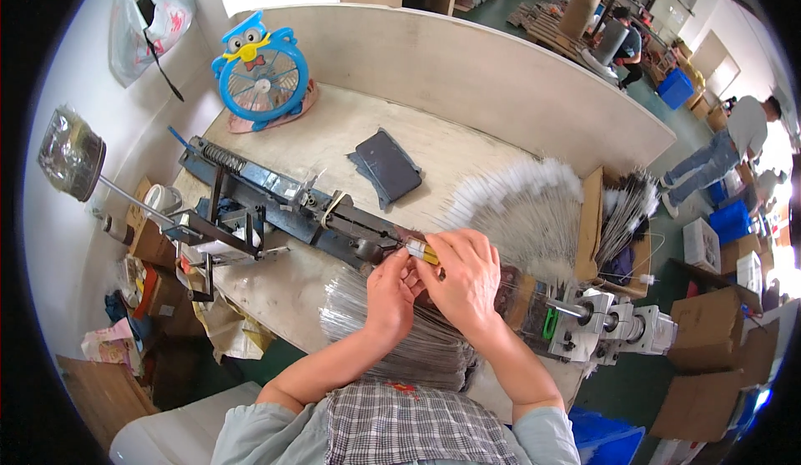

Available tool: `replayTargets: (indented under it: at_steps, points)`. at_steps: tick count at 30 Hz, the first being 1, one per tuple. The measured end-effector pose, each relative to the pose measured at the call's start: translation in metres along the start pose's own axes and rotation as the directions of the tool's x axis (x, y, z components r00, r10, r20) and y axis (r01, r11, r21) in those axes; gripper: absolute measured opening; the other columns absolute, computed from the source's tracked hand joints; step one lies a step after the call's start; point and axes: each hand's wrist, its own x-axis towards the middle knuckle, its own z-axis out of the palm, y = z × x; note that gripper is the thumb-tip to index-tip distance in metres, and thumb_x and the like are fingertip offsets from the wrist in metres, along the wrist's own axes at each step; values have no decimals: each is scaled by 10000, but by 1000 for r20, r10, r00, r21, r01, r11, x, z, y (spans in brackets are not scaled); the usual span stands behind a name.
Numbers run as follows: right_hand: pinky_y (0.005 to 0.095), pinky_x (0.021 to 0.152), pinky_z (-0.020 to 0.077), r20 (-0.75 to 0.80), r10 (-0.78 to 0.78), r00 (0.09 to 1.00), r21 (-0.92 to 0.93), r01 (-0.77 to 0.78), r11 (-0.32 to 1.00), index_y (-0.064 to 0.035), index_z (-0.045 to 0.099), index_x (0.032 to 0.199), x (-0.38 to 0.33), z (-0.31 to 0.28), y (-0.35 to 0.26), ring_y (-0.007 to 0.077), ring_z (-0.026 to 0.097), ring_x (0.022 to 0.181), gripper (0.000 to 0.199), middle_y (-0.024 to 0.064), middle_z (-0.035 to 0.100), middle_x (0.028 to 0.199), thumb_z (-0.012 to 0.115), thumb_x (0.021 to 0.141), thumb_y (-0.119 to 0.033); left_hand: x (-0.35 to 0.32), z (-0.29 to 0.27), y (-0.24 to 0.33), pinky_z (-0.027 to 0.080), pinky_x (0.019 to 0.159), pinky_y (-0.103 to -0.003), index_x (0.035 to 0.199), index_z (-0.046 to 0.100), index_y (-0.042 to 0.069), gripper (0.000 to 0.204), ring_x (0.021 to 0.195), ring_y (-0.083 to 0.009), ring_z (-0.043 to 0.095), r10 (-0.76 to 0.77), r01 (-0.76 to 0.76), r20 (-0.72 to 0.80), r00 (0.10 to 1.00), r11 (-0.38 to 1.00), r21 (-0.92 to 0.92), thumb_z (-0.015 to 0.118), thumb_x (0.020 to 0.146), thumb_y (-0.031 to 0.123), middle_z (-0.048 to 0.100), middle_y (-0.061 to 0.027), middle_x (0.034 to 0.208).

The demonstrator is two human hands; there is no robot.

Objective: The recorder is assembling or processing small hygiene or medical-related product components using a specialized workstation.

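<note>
My right hand [465, 277] is closed around a short yellow cylinder [423, 251] with a pale band, perhaps a tool handle. Close beside it, my left hand [390, 296] has its fingers curled together just below the cylinder; what they pinch, if anything, is hidden. Both hands are over the right part of a long dark metal bench fixture [321, 214] with a spring, clamps and a lever. Beneath my forearms lies a thick bundle of thin metal wires [421, 352]. Beyond my right hand, more thin wires with white tufted ends [521, 202] are fanned out.
A dark flat pad [388, 167] and a blue cartoon fan [263, 85] are on the table. A lever arm with a wrapped weight [73, 154] juts out left. At right are a motor-like shaft unit [601, 323] and a carton of wires [613, 240]. Two people are in the background.
</note>
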Motion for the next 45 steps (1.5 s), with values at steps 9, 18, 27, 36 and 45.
replayTargets:
  at_steps: [9,18,27,36,45]
  points:
    - [374,785,423,-14,-124,992,6,124,992,-167,687,958,-1,-1,1,247,530,997,269,11,618,961,701,690,-148,1,-2,0,494,765,-264,968,570,32,123,863,-123,620,74,-74,12,997,996,-59,522,908,127,627,-47,952]
    - [396,824,449,-6,-106,994,25,106,994,-116,708,913,-8,-14,11,282,552,961,263,42,637,926,745,653,-115,-2,5,-1,487,754,-264,940,556,11,80,847,-134,615,60,-60,-17,998,998,8,549,877,59,623,-71,934]
    - [376,780,441,13,-126,992,24,125,992,-147,689,934,-8,-14,15,249,543,972,257,14,619,949,727,680,-152,-2,8,-1,481,757,-282,960,568,41,100,834,-124,616,45,-46,-27,999,998,-47,533,882,92,631,-38,914]
    - [382,779,442,41,-156,987,58,154,986,-137,683,941,1,-11,12,247,542,980,276,9,618,955,722,669,-136,-2,4,1,474,767,-278,956,559,43,90,853,-130,610,26,-26,-1,1000,997,-70,543,870,64,613,-33,927]
    - [370,774,443,33,-157,987,101,153,983,-123,683,931,1,-8,12,234,552,958,277,11,619,954,724,658,-113,-1,3,1,468,770,-280,947,562,48,81,855,-125,604,9,-12,-28,1000,997,-79,554,868,62,612,-32,921]
